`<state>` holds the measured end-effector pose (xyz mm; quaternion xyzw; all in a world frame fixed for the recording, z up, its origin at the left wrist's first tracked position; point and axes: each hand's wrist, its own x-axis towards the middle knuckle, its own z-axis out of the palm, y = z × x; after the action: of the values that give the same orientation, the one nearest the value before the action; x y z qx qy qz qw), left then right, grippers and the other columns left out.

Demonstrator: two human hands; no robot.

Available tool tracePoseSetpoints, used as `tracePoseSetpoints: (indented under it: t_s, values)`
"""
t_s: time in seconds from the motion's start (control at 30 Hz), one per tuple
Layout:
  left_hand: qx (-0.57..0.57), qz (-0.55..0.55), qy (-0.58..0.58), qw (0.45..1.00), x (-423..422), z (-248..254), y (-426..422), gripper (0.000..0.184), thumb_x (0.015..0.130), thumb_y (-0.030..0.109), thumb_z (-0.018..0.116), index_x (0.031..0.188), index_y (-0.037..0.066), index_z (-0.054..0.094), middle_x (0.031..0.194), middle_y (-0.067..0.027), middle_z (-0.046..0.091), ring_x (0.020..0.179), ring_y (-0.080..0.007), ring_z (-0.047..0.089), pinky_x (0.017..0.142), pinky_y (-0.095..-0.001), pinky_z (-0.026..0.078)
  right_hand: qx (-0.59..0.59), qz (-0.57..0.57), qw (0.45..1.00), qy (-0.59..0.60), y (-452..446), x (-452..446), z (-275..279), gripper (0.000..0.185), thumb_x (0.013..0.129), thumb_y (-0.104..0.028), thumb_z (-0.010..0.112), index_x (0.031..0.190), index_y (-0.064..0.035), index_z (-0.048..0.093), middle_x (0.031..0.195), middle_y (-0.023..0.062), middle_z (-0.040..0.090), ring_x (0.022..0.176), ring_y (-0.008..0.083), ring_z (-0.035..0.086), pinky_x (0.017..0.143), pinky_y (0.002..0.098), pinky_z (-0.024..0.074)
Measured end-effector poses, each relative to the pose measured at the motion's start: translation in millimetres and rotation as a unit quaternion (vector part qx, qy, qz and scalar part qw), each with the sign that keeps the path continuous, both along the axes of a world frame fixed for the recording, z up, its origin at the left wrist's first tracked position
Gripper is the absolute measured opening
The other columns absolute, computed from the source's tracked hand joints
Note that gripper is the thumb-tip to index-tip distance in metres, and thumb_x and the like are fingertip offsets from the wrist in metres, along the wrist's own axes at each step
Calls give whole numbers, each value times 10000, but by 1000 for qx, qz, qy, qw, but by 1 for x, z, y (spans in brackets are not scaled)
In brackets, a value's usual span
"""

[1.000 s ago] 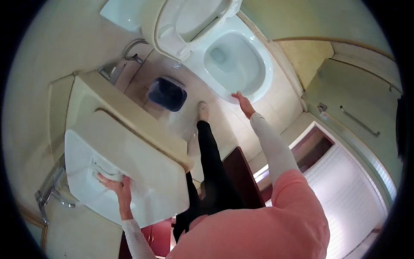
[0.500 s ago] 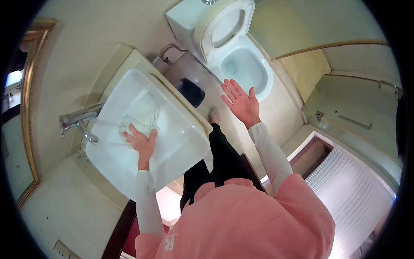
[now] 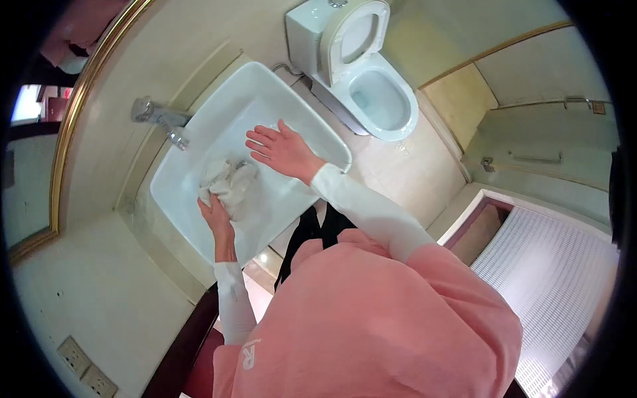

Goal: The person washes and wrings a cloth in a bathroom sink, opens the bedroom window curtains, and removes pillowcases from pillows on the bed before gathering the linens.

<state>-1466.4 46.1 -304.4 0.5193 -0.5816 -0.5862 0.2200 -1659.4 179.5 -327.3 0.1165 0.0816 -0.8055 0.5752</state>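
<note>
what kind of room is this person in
A bathroom, by the look of it: there is a toilet with its lid raised, a white washbasin with a chrome faucet, and a gilt-framed mirror on the wall beside it.

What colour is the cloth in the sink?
The cloth is off-white; the head view shows it best.
</note>
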Motion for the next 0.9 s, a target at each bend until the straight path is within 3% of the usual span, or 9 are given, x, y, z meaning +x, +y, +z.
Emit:
tracePoseSetpoints:
  t_s: [0.07, 0.13, 0.23, 0.37, 0.47, 0.57, 0.67, 0.77, 0.9]
  values:
    - [42, 71, 22, 996, 34, 21, 2, 435, 922, 209, 498, 1274, -11, 371, 1213, -132, 496, 1083, -203, 493, 922, -308, 398, 32, 9, 999, -22, -40, 29, -19, 680, 948, -482, 347, 1423, -30, 168, 1463, 126, 243, 1301, 276, 314, 1047, 415, 284]
    - [33, 51, 41, 997, 62, 38, -2, 478, 930, 227, 489, 1327, 10, 335, 1256, -131, 472, 1111, -216, 486, 935, -329, 407, 75, 20, 996, -35, -80, 52, -32, 680, 954, -468, 340, 1435, -38, 127, 1481, 117, 202, 1261, 273, 354, 1043, 402, 290]
    - [5, 47, 37, 998, 96, 48, -9, 506, 932, 239, 494, 1339, -8, 321, 1260, -137, 470, 1107, -208, 484, 938, -314, 398, 135, 25, 990, -26, -136, 76, -34, 624, 955, -457, 347, 1386, -16, 248, 1445, 106, 260, 1166, 270, 411, 1011, 385, 337]
    - [-12, 68, -13, 998, 147, 43, -21, 510, 934, 258, 489, 1328, -25, 332, 1267, -138, 462, 1120, -199, 466, 951, -299, 372, 206, 37, 976, -68, -174, 106, -9, 304, 945, -334, 457, 1058, -54, 492, 1085, 82, 519, 1012, 231, 508, 793, 329, 473]
    - [4, 89, 21, 996, 168, 37, -36, 501, 943, 276, 477, 1349, 24, 327, 1285, -124, 450, 1133, -217, 466, 950, -344, 398, 179, 118, 973, 86, -200, 124, 5, 203, 899, -186, 548, 1059, -67, 513, 894, 60, 575, 784, 162, 567, 639, 252, 478]
    - [11, 51, 88, 995, 178, 47, -46, 528, 947, 327, 468, 1353, 24, 317, 1284, -123, 451, 1138, -224, 465, 952, -339, 394, 103, 110, 972, 179, -193, 117, 21, 237, 846, -88, 593, 1071, -64, 520, 790, 31, 589, 517, 70, 478, 445, 199, 401]
    - [95, 104, 180, 974, 176, 72, -38, 530, 955, 364, 437, 1322, -9, 349, 1266, -99, 467, 1138, -189, 454, 973, -303, 358, 200, 178, 941, 206, -161, 127, 24, 399, 917, -345, 513, 1220, -89, 473, 955, 63, 614, 788, 149, 581, 682, 268, 482]
    - [153, 68, 237, 957, 160, 62, -33, 518, 961, 395, 416, 1317, 21, 369, 1267, -79, 467, 1125, -183, 466, 966, -312, 371, 245, 364, 853, 281, -122, 148, 46, 599, 923, -508, 413, 1371, -114, 356, 1362, 77, 395, 1167, 187, 446, 956, 365, 395]
    - [177, -12, 178, 968, 122, 81, -16, 517, 967, 386, 399, 1331, 23, 355, 1219, -64, 507, 1108, -154, 480, 935, -305, 397, 183, 241, 892, 336, -96, 154, 37, 485, 942, -416, 424, 1303, -92, 428, 1273, 49, 494, 1101, 160, 500, 941, 329, 406]
